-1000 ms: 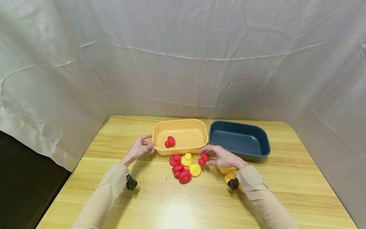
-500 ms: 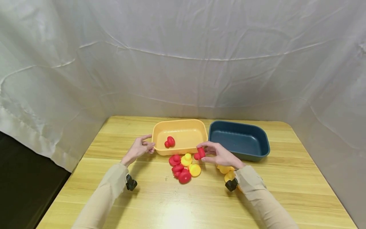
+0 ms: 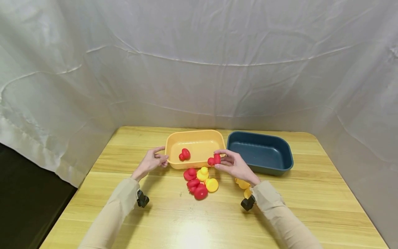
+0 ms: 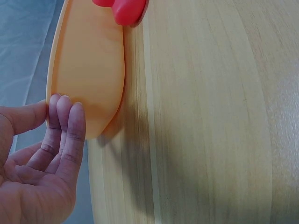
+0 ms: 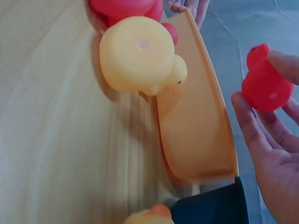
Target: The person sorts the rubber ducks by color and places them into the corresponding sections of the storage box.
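Observation:
My right hand [image 3: 236, 166] pinches a red rubber duck [image 5: 268, 84] between thumb and fingertips, at the front right rim of the orange plastic bin [image 3: 209, 147]. My left hand [image 3: 152, 162] holds the bin's left end, its thumb and fingers at the rim [image 4: 52, 70]. Inside the bin lies another red duck [image 3: 185, 154]. On the table before it sit several red ducks [image 3: 200, 191] and a few yellow ducks [image 3: 212, 185], some tipped over. More yellow ducks [image 3: 243, 184] lie under the right forearm, partly hidden.
A dark blue bin [image 3: 260, 150] stands to the right of the orange one, close beside it. Both are on a wooden table [image 3: 174, 221], with a pale grey curtain [image 3: 199, 69] hanging behind and at the sides. Each wrist wears a small black camera.
My right hand has lifted the red duck from the table and carried it left and away from me to the orange bin's rim. The left hand stays where it was.

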Action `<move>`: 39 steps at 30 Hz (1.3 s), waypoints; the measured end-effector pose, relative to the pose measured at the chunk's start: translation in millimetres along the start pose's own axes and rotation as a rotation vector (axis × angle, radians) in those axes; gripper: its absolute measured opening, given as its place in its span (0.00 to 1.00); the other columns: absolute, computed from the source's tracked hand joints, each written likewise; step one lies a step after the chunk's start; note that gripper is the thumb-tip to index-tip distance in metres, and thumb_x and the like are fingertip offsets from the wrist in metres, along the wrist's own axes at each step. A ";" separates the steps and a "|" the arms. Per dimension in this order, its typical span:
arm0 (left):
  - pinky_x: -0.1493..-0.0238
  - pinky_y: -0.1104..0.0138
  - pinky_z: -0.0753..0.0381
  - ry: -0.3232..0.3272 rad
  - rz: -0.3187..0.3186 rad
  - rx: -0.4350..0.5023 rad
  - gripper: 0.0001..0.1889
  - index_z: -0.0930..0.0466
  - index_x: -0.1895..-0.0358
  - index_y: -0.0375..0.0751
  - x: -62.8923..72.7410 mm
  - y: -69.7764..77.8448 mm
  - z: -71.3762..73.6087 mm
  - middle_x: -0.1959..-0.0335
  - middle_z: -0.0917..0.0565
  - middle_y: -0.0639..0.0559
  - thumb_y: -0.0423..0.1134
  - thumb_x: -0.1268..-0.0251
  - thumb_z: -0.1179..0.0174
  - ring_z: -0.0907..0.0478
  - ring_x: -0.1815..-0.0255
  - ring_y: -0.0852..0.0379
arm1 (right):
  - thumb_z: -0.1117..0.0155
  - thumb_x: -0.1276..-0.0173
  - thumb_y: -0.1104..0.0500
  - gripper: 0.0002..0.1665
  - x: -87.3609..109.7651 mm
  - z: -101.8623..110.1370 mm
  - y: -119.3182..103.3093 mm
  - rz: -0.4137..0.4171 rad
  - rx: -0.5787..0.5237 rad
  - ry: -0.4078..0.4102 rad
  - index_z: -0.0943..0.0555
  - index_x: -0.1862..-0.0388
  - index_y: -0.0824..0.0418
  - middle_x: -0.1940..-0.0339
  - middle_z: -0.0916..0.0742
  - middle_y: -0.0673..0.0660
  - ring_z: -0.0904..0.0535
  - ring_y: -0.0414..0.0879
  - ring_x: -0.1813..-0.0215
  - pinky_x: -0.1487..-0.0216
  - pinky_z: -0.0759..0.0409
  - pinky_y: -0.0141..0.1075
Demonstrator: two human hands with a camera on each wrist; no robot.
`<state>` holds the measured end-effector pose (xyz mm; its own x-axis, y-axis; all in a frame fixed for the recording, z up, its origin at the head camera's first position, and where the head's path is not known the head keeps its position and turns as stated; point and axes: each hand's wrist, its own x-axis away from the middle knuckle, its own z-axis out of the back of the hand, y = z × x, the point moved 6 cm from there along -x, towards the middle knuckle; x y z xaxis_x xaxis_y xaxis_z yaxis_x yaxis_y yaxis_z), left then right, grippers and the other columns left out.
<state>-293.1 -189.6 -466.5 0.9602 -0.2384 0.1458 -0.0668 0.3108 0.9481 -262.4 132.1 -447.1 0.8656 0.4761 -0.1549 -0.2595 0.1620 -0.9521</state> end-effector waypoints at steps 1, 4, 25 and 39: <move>0.57 0.58 0.10 0.001 0.001 0.001 0.33 0.48 0.25 0.21 0.0 0.0 -0.1 0.58 0.15 0.27 0.29 0.26 0.45 0.15 0.70 0.59 | 0.28 0.35 0.63 0.31 -0.5 -0.1 0.9 -0.006 -0.007 0.013 0.27 0.34 0.69 0.38 0.20 0.72 0.15 0.43 0.50 0.45 0.16 0.25; 0.56 0.58 0.10 0.003 0.001 0.004 0.33 0.48 0.25 0.21 -0.1 -0.2 -0.3 0.59 0.15 0.29 0.29 0.26 0.45 0.15 0.70 0.59 | 0.28 0.34 0.64 0.32 -2.0 -1.3 2.7 -0.031 -0.029 0.041 0.27 0.34 0.70 0.38 0.19 0.71 0.15 0.44 0.51 0.46 0.16 0.25; 0.58 0.61 0.09 -0.004 -0.008 0.007 0.33 0.48 0.25 0.20 -0.3 -0.5 -0.6 0.64 0.14 0.35 0.28 0.26 0.45 0.15 0.70 0.60 | 0.27 0.35 0.60 0.31 -21.7 -7.0 2.1 -0.161 -0.045 0.195 0.25 0.33 0.63 0.37 0.19 0.67 0.14 0.55 0.48 0.51 0.16 0.24; 0.59 0.60 0.09 -0.001 -0.019 -0.006 0.33 0.48 0.25 0.20 -0.1 0.2 -0.5 0.65 0.13 0.37 0.29 0.26 0.45 0.15 0.71 0.61 | 0.27 0.34 0.59 0.35 -35.9 -5.1 10.5 -0.207 0.003 0.251 0.27 0.31 0.66 0.36 0.20 0.66 0.14 0.57 0.46 0.54 0.13 0.31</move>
<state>-293.1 -189.0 -466.6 0.9610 -0.2449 0.1283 -0.0472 0.3118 0.9490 -294.0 112.2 -452.9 0.9787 0.2045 -0.0187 -0.0677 0.2357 -0.9695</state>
